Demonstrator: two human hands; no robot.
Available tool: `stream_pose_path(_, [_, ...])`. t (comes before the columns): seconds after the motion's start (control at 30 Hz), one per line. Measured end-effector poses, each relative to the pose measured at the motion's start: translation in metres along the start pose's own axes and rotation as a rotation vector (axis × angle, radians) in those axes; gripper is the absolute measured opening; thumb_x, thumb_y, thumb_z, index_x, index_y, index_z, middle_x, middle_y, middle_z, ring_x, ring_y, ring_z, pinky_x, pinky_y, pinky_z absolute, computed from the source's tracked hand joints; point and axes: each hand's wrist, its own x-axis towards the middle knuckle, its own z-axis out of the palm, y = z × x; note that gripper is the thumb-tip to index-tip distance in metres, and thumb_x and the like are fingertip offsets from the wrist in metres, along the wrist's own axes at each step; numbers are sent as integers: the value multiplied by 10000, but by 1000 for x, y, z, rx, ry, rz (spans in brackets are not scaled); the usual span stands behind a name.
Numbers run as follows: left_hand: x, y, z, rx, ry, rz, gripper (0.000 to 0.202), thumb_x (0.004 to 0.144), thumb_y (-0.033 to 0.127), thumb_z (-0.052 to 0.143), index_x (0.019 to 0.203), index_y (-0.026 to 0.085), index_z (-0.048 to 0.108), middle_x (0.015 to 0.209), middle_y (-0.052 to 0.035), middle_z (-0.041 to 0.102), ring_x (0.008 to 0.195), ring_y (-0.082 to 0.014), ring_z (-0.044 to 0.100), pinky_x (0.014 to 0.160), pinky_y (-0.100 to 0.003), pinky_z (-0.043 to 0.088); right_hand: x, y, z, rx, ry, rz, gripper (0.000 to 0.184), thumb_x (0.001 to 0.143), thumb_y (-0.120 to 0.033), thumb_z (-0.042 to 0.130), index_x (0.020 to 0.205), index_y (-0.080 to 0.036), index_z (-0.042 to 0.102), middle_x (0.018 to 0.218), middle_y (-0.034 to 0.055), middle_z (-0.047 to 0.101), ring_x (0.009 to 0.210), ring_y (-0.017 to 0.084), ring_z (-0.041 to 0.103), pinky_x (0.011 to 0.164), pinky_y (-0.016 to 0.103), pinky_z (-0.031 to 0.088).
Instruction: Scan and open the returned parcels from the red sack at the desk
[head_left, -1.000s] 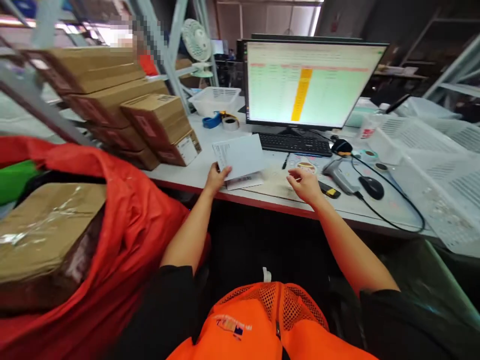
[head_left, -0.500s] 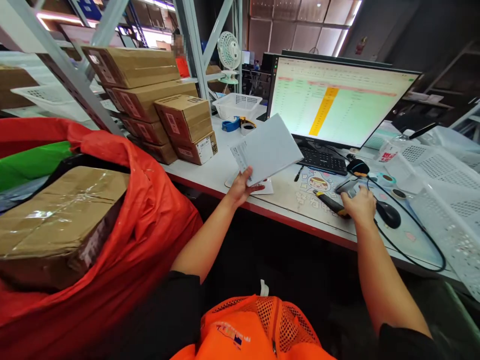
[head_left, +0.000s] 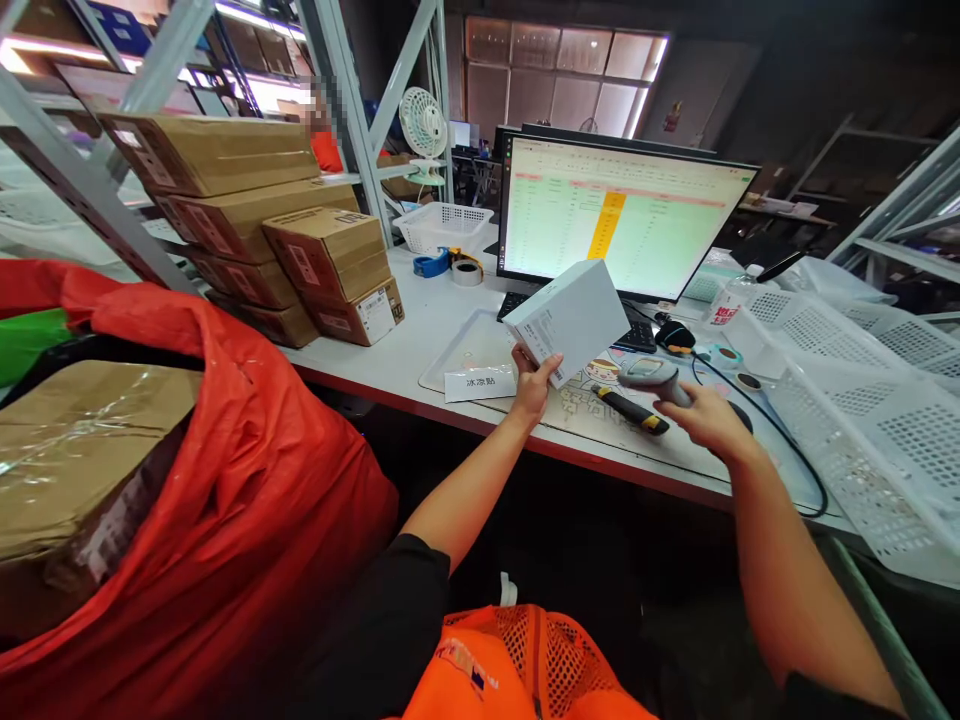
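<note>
My left hand [head_left: 534, 385] grips a white box [head_left: 574, 320] by its lower left corner and holds it tilted above the desk, its printed side facing partly right and toward me. My right hand [head_left: 701, 420] is closed round the handle of a grey barcode scanner [head_left: 651, 378], lifted off the desk with its head pointing left toward the box. Between the hands a black and yellow utility knife [head_left: 631, 409] lies on the desk mat. A white paper card [head_left: 481, 382] with black characters lies left of my left hand. The mouse [head_left: 741, 416] is partly hidden behind my right hand.
A monitor [head_left: 622, 215] stands behind the keyboard [head_left: 637, 335]. Brown cartons [head_left: 322, 250] are stacked at the left. A red sack [head_left: 285, 480] holding a taped carton [head_left: 97, 440] stands nearer. White baskets [head_left: 862, 400] line the right side, beside a looping black cable [head_left: 795, 455].
My right hand has picked up the barcode scanner from the desk. My left hand has turned the white box and moved it right, uncovering the paper card. The view has shifted right.
</note>
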Motion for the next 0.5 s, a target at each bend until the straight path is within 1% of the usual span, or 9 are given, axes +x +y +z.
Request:
stream_pose_path(0.07, [5,-10,0,42,-26,21,673,706,396,952,1093,304,409,1233,19,661,1204,-175,668,1040,-310,550,-34,-8,-13,149,-48,-243,381,887,-530,704,1095,-219,779,912,46,761,870,261,706,763,338,546])
stream_pose_path(0.1, [6,-14,1,57,-44,23,663,718,409,945,1090,303,407,1231,16,658,1202,-176,668,1040,-311,552,-49,-15,-17,193,-48,-328,367,887,-528,708,1070,-219,782,895,36,758,835,247,691,739,329,539])
stream_pose_path(0.17, [6,-20,3,67,-69,22,642,738,422,928,1103,304,412,1240,13,655,1217,-180,668,1051,-316,551,-70,-30,-20,206,-27,-404,303,901,-499,699,1004,-225,777,849,17,744,770,223,658,695,317,520])
stream_pose_path(0.2, [5,-21,4,68,-71,17,628,750,426,915,1117,306,420,1254,12,656,1233,-181,666,1061,-319,549,-75,-37,-20,204,-22,-418,275,906,-480,693,978,-227,773,825,11,735,746,216,644,676,314,510])
stream_pose_path(0.27, [4,-17,6,53,-42,-23,604,762,427,893,1147,313,442,1287,15,668,1274,-183,662,1081,-324,548,-74,-41,-18,234,-29,-427,266,897,-474,703,968,-229,774,836,13,742,747,221,642,670,322,513])
stream_pose_path(0.3, [4,-11,4,44,-20,-49,591,765,433,881,1158,314,458,1301,13,679,1295,-187,660,1090,-330,549,-69,-38,-17,269,-31,-414,292,886,-492,713,989,-227,780,855,21,752,751,229,646,669,331,521])
stream_pose_path(0.37, [3,7,-5,28,14,-115,559,770,468,860,1171,301,509,1298,-8,712,1314,-211,666,1097,-355,563,-54,-23,-14,347,-10,-335,395,860,-550,730,1062,-216,786,860,39,759,722,240,644,645,349,529])
stream_pose_path(0.43, [1,35,-26,23,19,-187,542,794,534,827,1198,272,577,1259,-47,750,1289,-256,690,1068,-404,600,-33,1,-9,354,56,-220,482,849,-600,718,1117,-204,781,833,51,749,691,250,645,624,361,526])
stream_pose_path(0.5, [-9,72,-56,51,10,-250,568,841,611,771,1250,243,633,1218,-84,775,1229,-304,721,1005,-471,642,-8,24,0,234,148,-110,495,861,-600,688,1136,-198,777,869,80,757,762,287,687,682,384,543])
